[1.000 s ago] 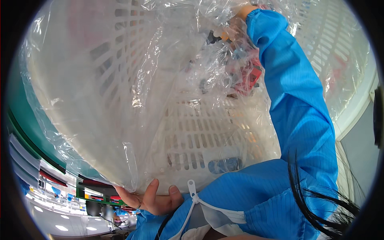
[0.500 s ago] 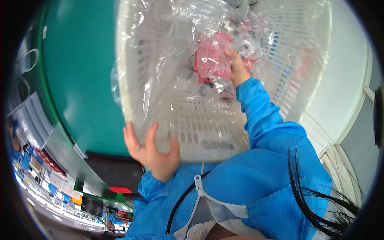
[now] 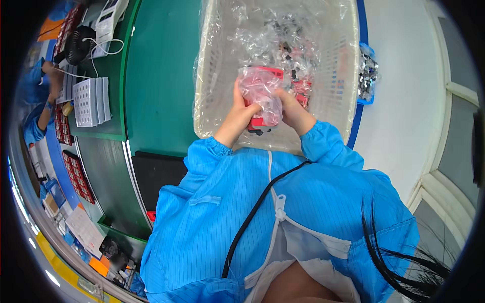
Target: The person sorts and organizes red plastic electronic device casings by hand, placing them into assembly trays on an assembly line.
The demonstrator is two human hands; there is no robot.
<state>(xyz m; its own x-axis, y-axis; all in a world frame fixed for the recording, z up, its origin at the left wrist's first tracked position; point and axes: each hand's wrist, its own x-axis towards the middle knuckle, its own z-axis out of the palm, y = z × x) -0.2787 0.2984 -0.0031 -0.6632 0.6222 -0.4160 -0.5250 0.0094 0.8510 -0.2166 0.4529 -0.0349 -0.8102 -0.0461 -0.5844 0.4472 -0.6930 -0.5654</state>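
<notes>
Between my two hands is a red part wrapped in clear plastic (image 3: 261, 93), held over the near end of a white basket. My left hand (image 3: 241, 112) grips its left side, fingers curled round the wrap. On the other side my right hand (image 3: 293, 108) closes on the wrap with bent fingers. The plastic hides the part's exact kind; red edges show at its top and bottom. The slotted white basket (image 3: 207, 91) is lined with clear plastic film (image 3: 237, 20). Inside it lie several more red and black parts in clear bags (image 3: 303, 88).
Left of the basket stretches a green work surface (image 3: 159, 76), with a black flat case (image 3: 159, 177) nearer me. Grey-white trays (image 3: 91, 103) and a black fan (image 3: 81, 45) stand farther left, near another person's arm (image 3: 48, 96). A blue bin (image 3: 368, 73) sits right of the basket.
My left hand has moved from beside the basket's edge onto the wrapped part. The part has come nearer to me, now in both hands. The whole view has shifted.
</notes>
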